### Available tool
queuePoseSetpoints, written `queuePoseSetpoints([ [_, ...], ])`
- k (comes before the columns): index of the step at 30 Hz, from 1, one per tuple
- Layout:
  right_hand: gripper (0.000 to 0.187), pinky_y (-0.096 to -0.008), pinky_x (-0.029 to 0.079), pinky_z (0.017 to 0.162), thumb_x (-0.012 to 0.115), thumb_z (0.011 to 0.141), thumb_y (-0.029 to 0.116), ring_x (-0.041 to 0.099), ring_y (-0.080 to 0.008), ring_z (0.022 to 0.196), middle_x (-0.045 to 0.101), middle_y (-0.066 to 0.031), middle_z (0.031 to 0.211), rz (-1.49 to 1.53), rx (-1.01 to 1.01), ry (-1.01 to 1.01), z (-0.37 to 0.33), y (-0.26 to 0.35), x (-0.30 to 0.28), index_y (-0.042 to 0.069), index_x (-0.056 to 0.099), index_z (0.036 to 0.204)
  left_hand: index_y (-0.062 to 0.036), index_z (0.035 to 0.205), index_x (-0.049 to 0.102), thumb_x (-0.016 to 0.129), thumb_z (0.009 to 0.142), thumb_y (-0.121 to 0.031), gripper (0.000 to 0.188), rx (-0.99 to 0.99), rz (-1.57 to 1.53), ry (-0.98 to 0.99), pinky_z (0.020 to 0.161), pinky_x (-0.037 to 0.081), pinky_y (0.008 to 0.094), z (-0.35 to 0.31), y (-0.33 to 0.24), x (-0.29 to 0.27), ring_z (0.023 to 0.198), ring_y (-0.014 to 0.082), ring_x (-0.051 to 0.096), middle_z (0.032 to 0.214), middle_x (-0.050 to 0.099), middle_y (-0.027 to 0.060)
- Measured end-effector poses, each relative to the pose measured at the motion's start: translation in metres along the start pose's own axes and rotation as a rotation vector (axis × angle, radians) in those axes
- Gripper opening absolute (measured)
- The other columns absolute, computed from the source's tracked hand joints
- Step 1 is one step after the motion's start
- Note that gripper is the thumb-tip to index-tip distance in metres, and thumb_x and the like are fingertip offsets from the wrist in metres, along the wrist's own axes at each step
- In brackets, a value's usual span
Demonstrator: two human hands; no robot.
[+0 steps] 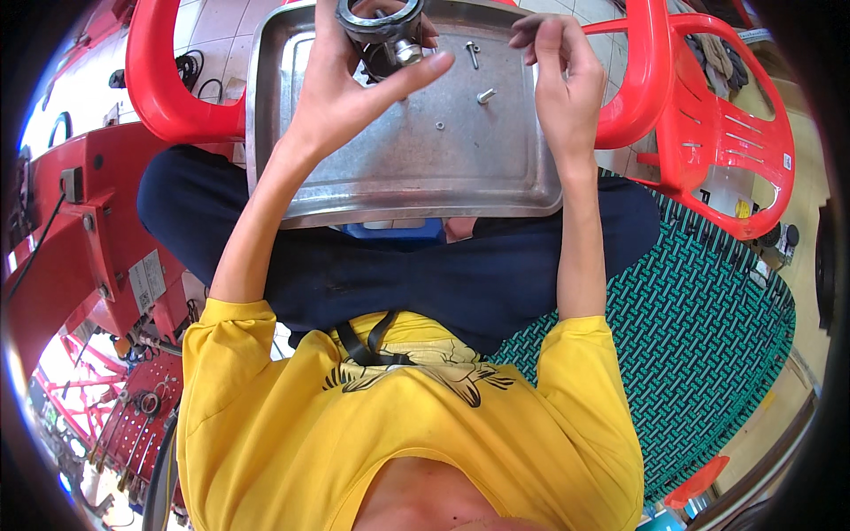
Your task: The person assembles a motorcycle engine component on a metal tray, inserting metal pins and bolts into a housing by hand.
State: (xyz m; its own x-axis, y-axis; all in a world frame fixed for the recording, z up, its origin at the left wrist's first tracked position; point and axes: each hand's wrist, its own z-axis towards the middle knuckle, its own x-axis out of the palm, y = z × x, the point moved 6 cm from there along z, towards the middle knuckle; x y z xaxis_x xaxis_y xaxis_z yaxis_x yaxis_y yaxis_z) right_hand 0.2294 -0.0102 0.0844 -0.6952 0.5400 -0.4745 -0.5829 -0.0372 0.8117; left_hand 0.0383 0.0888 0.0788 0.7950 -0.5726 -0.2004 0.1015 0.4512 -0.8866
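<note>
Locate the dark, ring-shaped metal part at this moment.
In the head view, the dark, ring-shaped metal part is at the top edge, just left of centre, in the left hand, over the grey metal tray, left of the silver bolts.

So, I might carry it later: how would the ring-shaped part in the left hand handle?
The part looks like thick-rimmed metal, so probably stiff and fairly heavy for its size. The silver fitting on one side may make it lopsided. Set on its round rim, it could roll.
</note>
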Motion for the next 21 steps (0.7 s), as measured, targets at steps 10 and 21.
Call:
queuePoseSetpoints([
  [10,0.032,-0.0341,0.038,0.076,0.067,0.095,0.036,0.06,-0.0224,0.071,0.067,-0.0041,0.077,-0.009,-0.329,0.134,-0.024,0.04,0.025,0.005,0.067,0.086,-0.0021,0.148,0.024,0.075,0.09,-0.029,0.082,-0.007,-0.087,0.007,0.106,0.04,0.0368,-0.015,0.009,0.02,0.126,0.0227,0.049,0.137,0.045,0.0154],
  [21,0.011,-0.0345,0.04,0.074,0.066,0.094,0.017,0.058,-0.0262,0.072,0.062,-0.0062,0.075,-0.101,-0.338,0.017,-0.027,0.04,0.015,0.006,0.064,0.092,-0.0011,0.13,0.059,0.086,0.075,-0.042,0.074,0.071,-0.069,0.111,0.102,0.047,0.0365,-0.01,0.013,0.009,0.114,0.0203,0.062,0.125,0.066,0.0105],
])
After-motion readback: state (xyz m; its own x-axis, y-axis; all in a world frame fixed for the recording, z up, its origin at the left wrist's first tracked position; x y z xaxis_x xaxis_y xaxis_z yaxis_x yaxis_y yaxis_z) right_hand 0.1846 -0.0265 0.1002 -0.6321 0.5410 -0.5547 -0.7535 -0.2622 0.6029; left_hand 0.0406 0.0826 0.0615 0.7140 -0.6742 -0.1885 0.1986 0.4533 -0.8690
